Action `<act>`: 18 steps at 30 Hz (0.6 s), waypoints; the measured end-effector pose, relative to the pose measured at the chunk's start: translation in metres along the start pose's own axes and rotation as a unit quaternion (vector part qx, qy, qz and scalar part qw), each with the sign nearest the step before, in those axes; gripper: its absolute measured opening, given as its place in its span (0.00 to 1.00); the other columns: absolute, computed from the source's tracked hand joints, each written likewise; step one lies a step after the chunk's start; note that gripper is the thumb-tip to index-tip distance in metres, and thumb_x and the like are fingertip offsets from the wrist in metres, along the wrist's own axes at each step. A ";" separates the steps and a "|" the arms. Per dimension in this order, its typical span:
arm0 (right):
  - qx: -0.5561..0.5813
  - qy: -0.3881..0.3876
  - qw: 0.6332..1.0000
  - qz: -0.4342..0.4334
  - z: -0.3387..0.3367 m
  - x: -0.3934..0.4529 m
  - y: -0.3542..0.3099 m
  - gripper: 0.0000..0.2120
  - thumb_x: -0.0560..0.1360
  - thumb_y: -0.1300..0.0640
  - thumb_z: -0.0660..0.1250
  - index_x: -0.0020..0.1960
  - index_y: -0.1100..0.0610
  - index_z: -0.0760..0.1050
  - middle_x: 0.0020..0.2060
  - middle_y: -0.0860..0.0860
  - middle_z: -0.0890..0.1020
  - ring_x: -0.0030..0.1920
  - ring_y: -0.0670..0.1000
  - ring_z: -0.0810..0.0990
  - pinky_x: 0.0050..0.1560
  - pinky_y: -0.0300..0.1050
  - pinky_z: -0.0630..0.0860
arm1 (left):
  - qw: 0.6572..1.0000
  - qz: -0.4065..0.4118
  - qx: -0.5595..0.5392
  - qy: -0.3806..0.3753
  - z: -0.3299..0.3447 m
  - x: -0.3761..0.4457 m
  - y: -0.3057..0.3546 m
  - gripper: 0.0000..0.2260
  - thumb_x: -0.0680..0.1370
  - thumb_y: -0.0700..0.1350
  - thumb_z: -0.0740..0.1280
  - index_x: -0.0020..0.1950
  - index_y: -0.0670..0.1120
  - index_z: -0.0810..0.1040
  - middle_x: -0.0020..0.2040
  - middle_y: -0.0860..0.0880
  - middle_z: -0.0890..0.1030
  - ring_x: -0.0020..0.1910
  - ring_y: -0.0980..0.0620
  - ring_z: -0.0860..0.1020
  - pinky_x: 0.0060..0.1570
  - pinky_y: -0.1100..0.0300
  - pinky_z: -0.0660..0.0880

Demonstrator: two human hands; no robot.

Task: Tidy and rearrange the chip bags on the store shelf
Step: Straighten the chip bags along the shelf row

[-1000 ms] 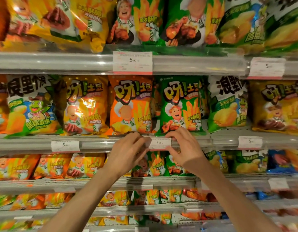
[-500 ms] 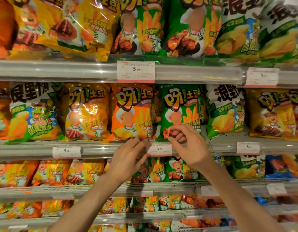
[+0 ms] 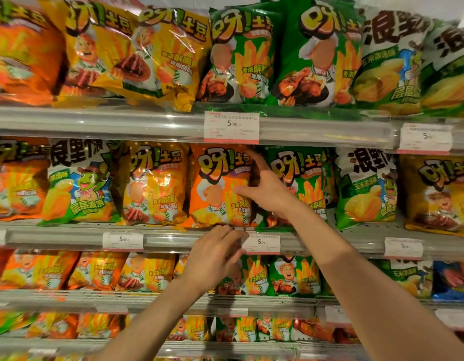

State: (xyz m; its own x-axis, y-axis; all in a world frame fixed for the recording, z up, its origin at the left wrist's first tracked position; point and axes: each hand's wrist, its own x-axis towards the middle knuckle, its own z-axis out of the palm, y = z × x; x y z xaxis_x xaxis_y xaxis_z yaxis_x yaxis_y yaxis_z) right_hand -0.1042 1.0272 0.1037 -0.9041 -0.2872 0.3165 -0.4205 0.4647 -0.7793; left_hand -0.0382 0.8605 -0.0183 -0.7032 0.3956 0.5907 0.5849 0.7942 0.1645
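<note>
Your right hand (image 3: 264, 190) has left the price tag (image 3: 262, 243) and now spreads open, maybe touching the orange bag (image 3: 218, 186); your left hand (image 3: 215, 256) stays loosely curled at the shelf edge (image 3: 173, 239), holding nothing, so bag tidying starts.

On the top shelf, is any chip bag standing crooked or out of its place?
Yes. The glossy yellow chip bags on the top shelf lean sideways and overlap, and one corner hangs over the grey shelf edge. The green bags beside them stand straighter.
</note>
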 end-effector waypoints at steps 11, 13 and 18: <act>-0.024 0.032 0.999 -0.007 0.009 0.010 0.000 0.44 0.74 0.61 0.75 0.81 0.46 0.54 0.75 0.51 0.66 0.70 0.48 0.68 0.59 0.35 0.68 | 1.000 0.001 -0.007 -0.008 -0.004 0.000 0.001 0.15 0.76 0.50 0.72 0.62 0.52 0.77 0.47 0.55 0.77 0.47 0.55 0.74 0.40 0.64 0.68; -0.025 0.028 0.999 -0.004 0.010 0.010 0.002 0.44 0.75 0.61 0.74 0.81 0.45 0.53 0.76 0.51 0.66 0.69 0.46 0.68 0.57 0.31 0.68 | 1.000 0.002 -0.011 -0.004 -0.004 0.000 0.001 0.16 0.75 0.49 0.72 0.62 0.51 0.78 0.46 0.55 0.77 0.46 0.55 0.74 0.40 0.65 0.67; -0.017 0.031 0.999 -0.004 0.017 0.009 0.005 0.44 0.75 0.61 0.74 0.81 0.46 0.52 0.73 0.50 0.69 0.68 0.48 0.73 0.55 0.29 0.71 | 1.000 -0.003 -0.015 0.003 -0.001 0.001 -0.001 0.15 0.75 0.50 0.73 0.61 0.51 0.78 0.47 0.54 0.77 0.48 0.54 0.74 0.40 0.63 0.69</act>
State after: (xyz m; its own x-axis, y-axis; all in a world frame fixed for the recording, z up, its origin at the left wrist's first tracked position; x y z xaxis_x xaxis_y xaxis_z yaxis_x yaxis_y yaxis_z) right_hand -0.1131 1.0131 0.0936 -0.9029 -0.2400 0.3567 -0.4298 0.4901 -0.7583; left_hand -0.0390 0.8596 -0.0175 -0.7044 0.3888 0.5939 0.5928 0.7824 0.1910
